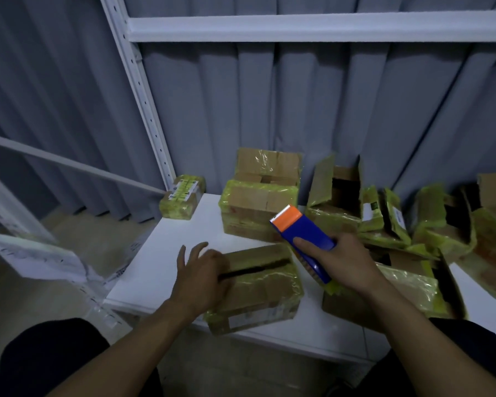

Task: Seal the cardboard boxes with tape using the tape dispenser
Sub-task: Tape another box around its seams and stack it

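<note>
1. Head view: I see a white shelf board [189, 224] in a white metal rack, with the rack upright [143, 90] at the left and a grey pleated curtain [298, 110] behind.
2. Taped boxes [258, 202] crowd the back and the right side.
3. The right hand [347, 262] grips the tape dispenser [304, 233] beside the right end of the near cardboard box [264, 290]. Its long axis runs from near-right to far-left, and the orange toothed end points away and upward.
4. The left hand [201, 270] rests on the left end of this box with fingers spread.
</note>
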{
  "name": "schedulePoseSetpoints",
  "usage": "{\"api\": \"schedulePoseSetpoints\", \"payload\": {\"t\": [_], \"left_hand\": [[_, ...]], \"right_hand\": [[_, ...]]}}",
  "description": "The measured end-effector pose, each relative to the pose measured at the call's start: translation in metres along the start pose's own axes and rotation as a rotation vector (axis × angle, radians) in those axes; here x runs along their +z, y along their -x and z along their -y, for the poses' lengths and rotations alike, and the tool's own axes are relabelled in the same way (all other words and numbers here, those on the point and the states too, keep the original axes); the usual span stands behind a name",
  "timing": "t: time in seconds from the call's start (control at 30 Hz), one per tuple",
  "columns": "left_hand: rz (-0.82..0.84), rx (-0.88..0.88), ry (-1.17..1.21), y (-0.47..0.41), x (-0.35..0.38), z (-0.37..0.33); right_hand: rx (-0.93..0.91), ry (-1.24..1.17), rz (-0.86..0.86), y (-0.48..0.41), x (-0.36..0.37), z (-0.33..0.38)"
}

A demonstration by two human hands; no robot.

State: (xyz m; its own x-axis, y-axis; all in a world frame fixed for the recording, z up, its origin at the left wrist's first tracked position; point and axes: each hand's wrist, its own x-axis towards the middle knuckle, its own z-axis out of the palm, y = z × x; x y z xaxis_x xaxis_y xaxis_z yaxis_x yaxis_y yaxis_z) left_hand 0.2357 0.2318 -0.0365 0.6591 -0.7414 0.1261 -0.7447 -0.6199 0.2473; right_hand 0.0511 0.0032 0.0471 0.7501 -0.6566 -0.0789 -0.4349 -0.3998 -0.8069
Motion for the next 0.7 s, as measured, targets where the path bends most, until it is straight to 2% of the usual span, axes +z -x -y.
{"api": "schedulePoseSetpoints", "payload": {"t": [0.13,0.23,0.37,0.43,0.57,0.7], "left_hand": [[0.106,0.066,0.121,0.015,0.012,-0.003],[0.160,0.094,0.210,0.021,0.014,-0.002],[0.273,0.279,0.067,0.023,0.022,0.001],[0.314,0.212,0.038,0.024,0.022,0.003],[0.188,0.039,0.158,0.020,0.014,0.015],[0.302,0.006,0.258,0.019,0.009,0.021]], "right_hand": [[-0.001,0.039,0.036,-0.004,0.003,0.003],[-0.031,0.099,0.145,-0.009,0.011,0.008],[-0.069,0.150,0.306,-0.021,0.021,0.016],[-0.055,0.183,0.404,-0.030,0.027,0.017],[-0.019,0.260,0.432,-0.049,0.034,0.019],[-0.062,0.317,0.427,-0.049,0.046,0.026]]}}
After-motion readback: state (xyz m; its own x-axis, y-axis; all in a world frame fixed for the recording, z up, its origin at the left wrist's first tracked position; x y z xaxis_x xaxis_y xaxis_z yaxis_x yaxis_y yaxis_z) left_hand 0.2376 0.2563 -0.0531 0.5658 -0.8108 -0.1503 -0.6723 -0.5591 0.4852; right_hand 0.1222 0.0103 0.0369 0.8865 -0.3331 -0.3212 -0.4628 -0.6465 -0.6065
